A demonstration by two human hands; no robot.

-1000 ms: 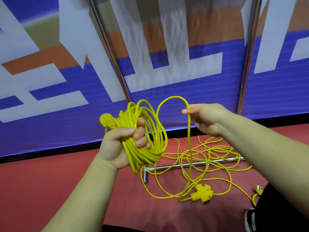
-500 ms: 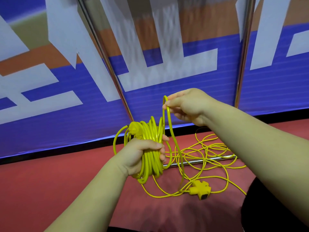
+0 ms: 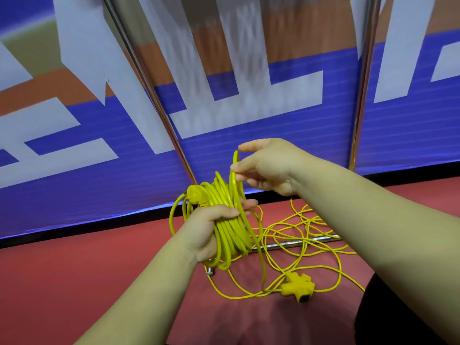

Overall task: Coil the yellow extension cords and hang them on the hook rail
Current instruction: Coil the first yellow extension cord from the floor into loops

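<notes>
The left hand (image 3: pixel 209 232) grips a coil (image 3: pixel 230 235) of yellow cord, held upright in front of the body above the red floor (image 3: pixel 74 275). Its fingers (image 3: pixel 247 203) are curled round the bundled turns, with the thumb laid across the near side. A yellow plug (image 3: pixel 196 194) sits at the top left of the coil, just above the left hand, and one slack turn bows out to the left of the wrist. The right hand (image 3: pixel 271 168) is just above and to the right of the coil. It pinches a single loop (image 3: pixel 235 158) of the cord between its fingers (image 3: pixel 239 167) at the top of the coil, while one finger sticks out straight above the loop. From there a strand (image 3: pixel 260 260) runs down past the coil to the floor, where the rest of the cord (image 3: pixel 306 230) lies in loose, tangled loops, lower than the hands and to their right. A yellow socket block (image 3: pixel 298 286) lies on the floor at the near edge of the tangle. Some loops cross a metal bar (image 3: pixel 286 244) that lies flat on the floor behind the coil; whether this is the hook rail cannot be told. Behind stands a blue banner (image 3: pixel 249 135) with white shapes, and two shiny poles (image 3: pixel 159 105) rise in front of it.
</notes>
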